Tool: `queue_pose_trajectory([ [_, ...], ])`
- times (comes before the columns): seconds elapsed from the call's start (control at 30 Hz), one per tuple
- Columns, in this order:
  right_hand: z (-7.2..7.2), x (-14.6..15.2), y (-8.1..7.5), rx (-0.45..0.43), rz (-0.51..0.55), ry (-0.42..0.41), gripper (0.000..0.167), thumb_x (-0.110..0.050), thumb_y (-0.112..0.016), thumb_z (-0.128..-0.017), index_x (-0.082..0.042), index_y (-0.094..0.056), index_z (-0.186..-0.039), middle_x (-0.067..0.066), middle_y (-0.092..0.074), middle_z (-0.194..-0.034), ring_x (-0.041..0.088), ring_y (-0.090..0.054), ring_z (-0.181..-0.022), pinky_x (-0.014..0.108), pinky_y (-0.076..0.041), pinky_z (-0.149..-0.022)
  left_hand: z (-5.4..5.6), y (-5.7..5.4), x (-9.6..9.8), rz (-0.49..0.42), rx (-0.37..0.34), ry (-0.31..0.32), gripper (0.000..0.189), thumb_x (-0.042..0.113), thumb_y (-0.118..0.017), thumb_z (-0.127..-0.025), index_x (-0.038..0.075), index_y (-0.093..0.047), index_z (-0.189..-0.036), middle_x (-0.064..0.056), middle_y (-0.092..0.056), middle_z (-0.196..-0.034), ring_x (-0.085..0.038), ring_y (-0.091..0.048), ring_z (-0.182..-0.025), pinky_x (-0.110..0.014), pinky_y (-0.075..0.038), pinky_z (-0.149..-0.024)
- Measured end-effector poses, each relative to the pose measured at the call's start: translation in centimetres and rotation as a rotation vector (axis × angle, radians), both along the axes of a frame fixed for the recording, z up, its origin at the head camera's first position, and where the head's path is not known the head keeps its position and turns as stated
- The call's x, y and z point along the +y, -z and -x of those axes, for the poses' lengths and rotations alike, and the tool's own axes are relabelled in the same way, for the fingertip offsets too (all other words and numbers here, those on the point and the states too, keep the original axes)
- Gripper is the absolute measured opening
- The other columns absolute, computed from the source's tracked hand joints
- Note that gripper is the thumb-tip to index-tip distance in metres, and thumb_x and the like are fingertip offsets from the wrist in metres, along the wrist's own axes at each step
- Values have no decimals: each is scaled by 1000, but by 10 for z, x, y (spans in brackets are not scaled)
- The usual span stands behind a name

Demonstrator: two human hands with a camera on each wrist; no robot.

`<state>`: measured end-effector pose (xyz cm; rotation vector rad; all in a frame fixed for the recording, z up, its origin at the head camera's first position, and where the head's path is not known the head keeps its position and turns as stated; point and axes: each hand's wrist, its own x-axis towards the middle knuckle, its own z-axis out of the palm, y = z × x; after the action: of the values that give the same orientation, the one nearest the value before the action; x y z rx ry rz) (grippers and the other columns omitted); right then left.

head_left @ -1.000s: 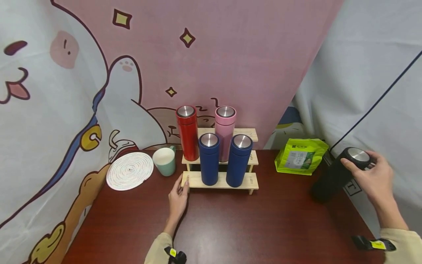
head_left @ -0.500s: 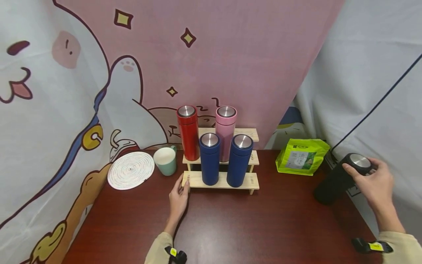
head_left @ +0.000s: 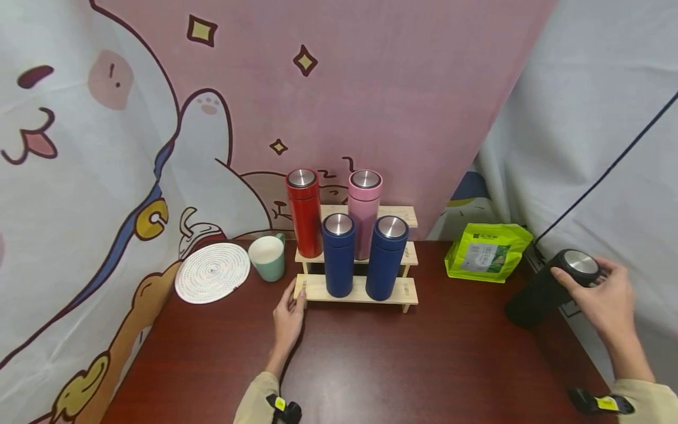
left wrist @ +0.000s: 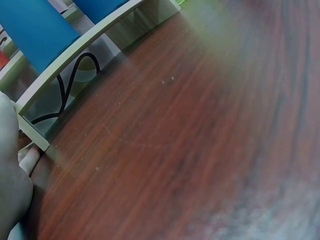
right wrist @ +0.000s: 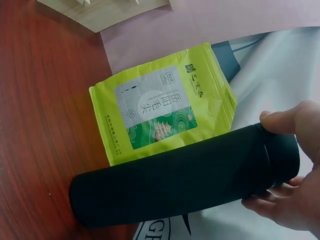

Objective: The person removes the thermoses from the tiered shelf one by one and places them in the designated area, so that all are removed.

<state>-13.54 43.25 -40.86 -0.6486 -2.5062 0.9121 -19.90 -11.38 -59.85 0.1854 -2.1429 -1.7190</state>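
Note:
My right hand (head_left: 604, 297) grips a black thermos (right wrist: 165, 182) near its silver-topped lid, thumb on one side and fingers on the other. The bottle stands tilted at the table's right edge, its base low beside a green tea pouch (head_left: 487, 253). At the middle, my left hand (head_left: 288, 321) holds the left end of the lowest step of a wooden tiered rack (head_left: 312, 290), thumb on top. Two blue thermoses (head_left: 339, 259) stand on that step. Behind them, a red thermos (head_left: 305, 224) and a pink thermos (head_left: 364, 221) stand on the middle step.
Left of the rack is a mint-green mug (head_left: 269, 265), with a round woven mat (head_left: 212, 274) leaning farther left. A printed cloth backdrop (head_left: 402, 106) rises behind and along both sides of the dark red wooden table (head_left: 413, 365). A black cable (left wrist: 67, 90) loops beneath the rack.
My right hand and the black thermos have lowered slightly, mostly in the first half second. The left hand keeps its place on the rack. The whole head view has shifted a little.

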Motion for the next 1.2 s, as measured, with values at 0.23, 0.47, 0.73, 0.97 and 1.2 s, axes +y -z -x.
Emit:
queue_pose_trajectory([
  [0.23,4,-6,-5,29,10,31,86,-38,-72,-90,4,-31,-153,34,-42,-151,45,-45,-133,35,-40,-107,1,1,0,-5,-8,1,44,21,-66,-100,14,-60,-143,-13,-69,-130,-17,-70,-103,-18,-56,-87],
  [0.47,7,-18,-22,78,43,67,86,-38,-71,-92,-8,-27,-159,18,-35,-162,35,-32,-150,47,-25,-125,1,0,-1,-27,-15,12,44,21,-66,-100,15,-60,-143,-12,-70,-129,-16,-70,-102,-15,-55,-85],
  [0.73,10,-33,-36,146,10,77,80,-35,-67,-96,-12,-26,-160,10,-32,-165,29,-28,-153,48,-24,-126,-1,0,-2,-31,-32,16,43,24,-66,-101,17,-60,-143,-10,-71,-127,-13,-70,-102,-14,-54,-84],
  [0.97,18,-48,-46,240,15,65,73,-35,-66,-96,-12,-33,-157,11,-40,-160,28,-33,-151,42,-26,-126,-4,-3,-1,-28,12,17,43,18,-66,-100,13,-60,-143,-16,-69,-128,-24,-71,-103,-14,-54,-84],
  [1.2,28,-66,-59,315,80,17,69,-37,-70,-94,-18,-41,-153,8,-45,-157,23,-39,-148,28,-27,-124,-11,-25,4,-28,29,-1,42,5,-66,-98,3,-60,-140,-23,-71,-120,-32,-71,-100,-8,-50,-78],
])
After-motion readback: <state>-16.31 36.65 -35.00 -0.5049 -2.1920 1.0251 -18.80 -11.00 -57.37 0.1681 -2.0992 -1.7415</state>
